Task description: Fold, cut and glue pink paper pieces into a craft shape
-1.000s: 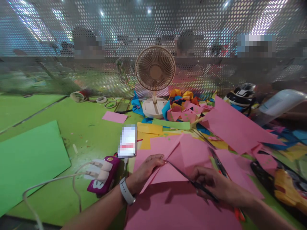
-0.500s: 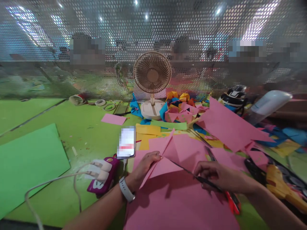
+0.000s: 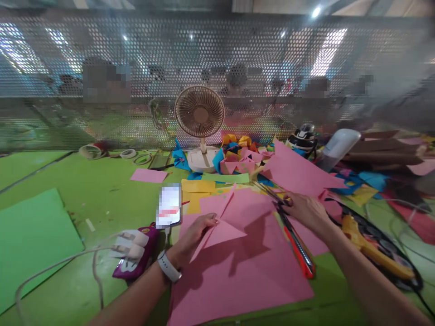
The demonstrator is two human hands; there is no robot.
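Paper (image 3: 227, 235), pink and folded, is pinched in the left hand (image 3: 198, 233) above a pink sheet (image 3: 244, 285). The right hand (image 3: 306, 210) touches scissors (image 3: 271, 194) beside an orange cutter (image 3: 298, 251); whether its fingers grip them, I cannot tell.

This seems to me a paper-craft workshop. Behind the fan (image 3: 201, 115) stands a perforated metal screen (image 3: 142, 50), and through it I see other people (image 3: 106, 81), blurred. On my green worktop (image 3: 112, 192), pink paper (image 3: 244, 274) lies in front of the fan; to its right are many folded coloured papers (image 3: 246, 157), to its left some tape rolls (image 3: 128, 156).
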